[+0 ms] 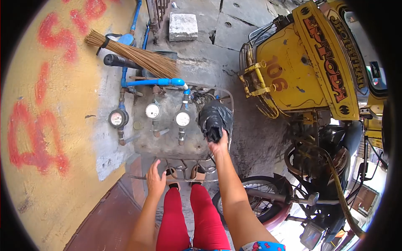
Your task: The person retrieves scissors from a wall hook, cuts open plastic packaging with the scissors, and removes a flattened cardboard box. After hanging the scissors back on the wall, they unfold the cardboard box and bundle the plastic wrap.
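My right hand [219,145] grips the gathered neck of a black plastic bag [217,115], held out in front of me at the right side of a metal-framed enclosure. What the bag contains is hidden. My left hand [155,179] holds nothing; its fingers are stretched out and apart, close to the bent metal bars [182,164] at the near edge. Beyond it are water meters with white dials, the middle one [153,111], the right one [183,118] and the left one [118,119].
A blue pipe [157,82] runs above the meters. Behind it a stick broom [138,54] leans across, beside a concrete block [183,26]. A yellow painted wall [63,125] rises at left. At right stand a yellow sidecar [289,62] and a motorcycle wheel [251,196].
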Demonstrator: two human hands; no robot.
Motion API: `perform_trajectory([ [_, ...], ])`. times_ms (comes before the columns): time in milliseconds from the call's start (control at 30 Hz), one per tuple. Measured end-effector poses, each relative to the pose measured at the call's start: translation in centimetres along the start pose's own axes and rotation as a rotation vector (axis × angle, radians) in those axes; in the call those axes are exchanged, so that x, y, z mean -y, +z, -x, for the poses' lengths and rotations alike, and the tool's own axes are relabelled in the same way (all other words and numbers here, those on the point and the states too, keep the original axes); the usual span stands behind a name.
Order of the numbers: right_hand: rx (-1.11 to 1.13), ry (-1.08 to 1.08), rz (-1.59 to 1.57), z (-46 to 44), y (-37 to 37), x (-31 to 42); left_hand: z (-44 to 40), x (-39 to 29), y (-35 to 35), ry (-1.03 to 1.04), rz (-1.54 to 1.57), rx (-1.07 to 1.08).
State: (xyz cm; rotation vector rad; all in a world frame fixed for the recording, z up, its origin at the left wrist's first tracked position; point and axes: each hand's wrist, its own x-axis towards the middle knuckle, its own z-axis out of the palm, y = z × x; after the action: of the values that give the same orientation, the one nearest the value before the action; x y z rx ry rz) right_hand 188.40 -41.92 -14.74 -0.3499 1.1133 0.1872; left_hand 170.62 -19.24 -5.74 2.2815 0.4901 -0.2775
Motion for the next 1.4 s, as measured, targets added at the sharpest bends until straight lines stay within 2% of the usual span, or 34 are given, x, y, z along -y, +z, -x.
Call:
perform_trajectory([
  [33, -0.078, -0.021, -0.069, -1.8, 1.5, -0.8, 0.6, 2.0, 0.9, 0.001, 0.001, 0.004],
  [100, -0.045, -0.045, -0.249, -5.4, 3.2, -2.1, 1.6, 5.3, 2.6, 0.01, -0.313, 0.078],
  [200, -0.094, -0.121, -0.335, -10.0, 4.6, -3.9, 1.5, 7.8, 4.3, 0.03, -0.407, 0.182],
  [267, -0.066, -0.042, -0.551, -14.5, 4.0, -4.6, 1.3, 7.3, 5.0, -0.005, -0.442, 0.2],
  [333, 0.029, -0.15, -0.55, -16.5, 4.4, -5.0, 1.1, 7.0, 5.1, -0.043, -0.49, 0.216],
  [400, 0.138, -0.072, -0.57, -20.6, 3.9, -3.7, 0.9, 7.2, 5.4, -0.055, -0.468, 0.17],
  [533, -0.179, 0.283, -0.608, -19.2, 8.8, 1.9, 0.6, 7.6, 5.5, -0.054, -0.499, 0.193],
  [600, -0.443, 0.391, -0.814, -17.2, 10.8, 4.5, 0.5, 7.5, 5.4, -0.065, -0.498, 0.205],
  [667, -0.413, 0.361, -0.802, -15.8, 10.6, 4.9, 0.5, 7.2, 5.4, -0.087, -0.481, 0.211],
  [733, 0.08, 0.283, -0.654, -15.8, 8.8, 4.2, 0.4, 7.4, 5.5, -0.112, -0.471, 0.218],
  [800, 0.088, 0.274, -0.828, -14.7, 8.5, 3.3, 0.5, 7.8, 5.5, -0.086, -0.439, 0.188],
  [900, 0.058, 0.31, -0.85, -16.4, 8.6, 3.1, 0.2, 7.3, 5.2, -0.079, -0.427, 0.214],
  [967, 0.074, 0.014, -0.69, -19.2, 9.0, 2.5, 0.0, 7.3, 5.2, -0.082, -0.428, 0.223],
  [1000, 0.068, 0.017, -0.692, -20.1, 9.5, 2.7, 0.0, 7.3, 5.2, -0.083, -0.422, 0.226],
  [1067, -0.037, 0.036, -0.55, -21.2, 10.5, 3.3, -0.2, 7.1, 5.2, -0.083, -0.399, 0.221],
  [1133, -0.292, -0.052, -0.535, -18.3, 13.0, 2.9, 0.0, 6.4, 5.0, -0.085, -0.375, 0.219],
  [1200, -0.384, 0.036, -0.448, -18.1, 13.9, 3.3, 0.3, 5.2, 5.0, 0.033, -0.487, 0.272],
  [1267, -0.645, -0.014, -0.502, -18.4, 14.6, 3.1, 0.1, 5.1, 5.3, 0.01, -0.516, 0.272],
  [1300, -0.612, -0.004, -0.503, -18.4, 14.1, 3.1, 0.4, 4.9, 5.2, -0.004, -0.539, 0.266],
  [1333, -0.36, -0.005, -0.337, -18.0, 12.6, 3.0, 0.5, 5.1, 5.3, 0.004, -0.528, 0.249],
  [1400, 0.044, 0.207, -0.313, -19.2, 9.3, 4.6, 0.8, 6.3, 5.4, -0.005, -0.529, 0.216],
])
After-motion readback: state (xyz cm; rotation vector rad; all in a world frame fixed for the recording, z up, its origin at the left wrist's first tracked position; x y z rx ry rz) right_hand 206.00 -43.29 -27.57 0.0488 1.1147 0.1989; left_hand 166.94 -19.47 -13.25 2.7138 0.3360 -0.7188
